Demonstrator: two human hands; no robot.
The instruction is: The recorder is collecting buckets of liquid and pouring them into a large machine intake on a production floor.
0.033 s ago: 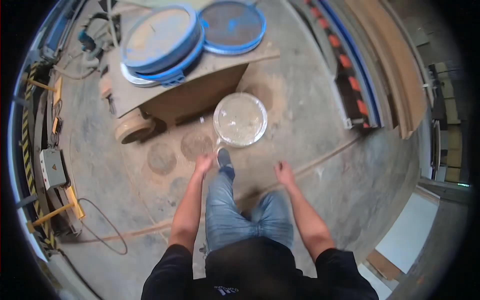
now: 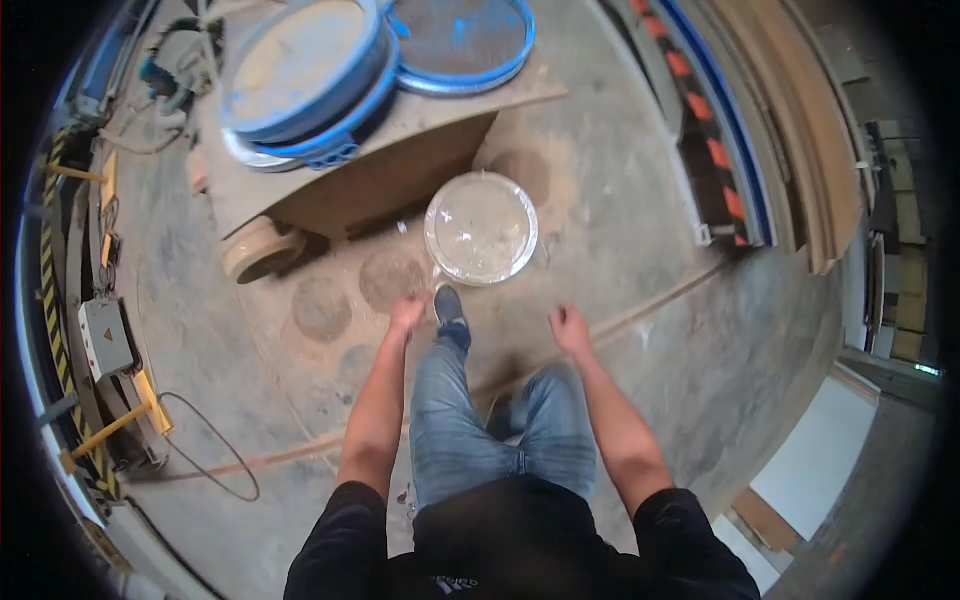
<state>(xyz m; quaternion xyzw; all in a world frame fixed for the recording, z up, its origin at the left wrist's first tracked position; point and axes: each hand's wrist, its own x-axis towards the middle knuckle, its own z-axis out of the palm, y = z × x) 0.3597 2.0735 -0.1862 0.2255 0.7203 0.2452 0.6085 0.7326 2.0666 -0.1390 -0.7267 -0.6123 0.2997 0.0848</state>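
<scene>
A round, pale tub or drum (image 2: 481,225), its rim shiny as if wrapped in clear plastic, stands on the floor just ahead of my left shoe. My left hand (image 2: 408,312) hangs low beside that shoe, near the tub's front left side. Its fingers are smeared by motion, and I cannot make out anything in it. On the other side, my right hand (image 2: 569,328) hangs with curled fingers over bare concrete, apart from the tub. It seems to hold nothing. Neither hand touches the tub.
Two blue-rimmed round containers (image 2: 462,45) sit on a board-topped stand (image 2: 395,175) ahead. A tan round object (image 2: 262,250) lies by its lower left corner. Leaning boards (image 2: 815,130) and a red-black striped edge (image 2: 717,152) flank the right. A looped cable (image 2: 215,440) lies left.
The tub and stand sit slightly higher in view and my left shoe has shifted a little as I move forward. Both hands stay low and apart from things.
</scene>
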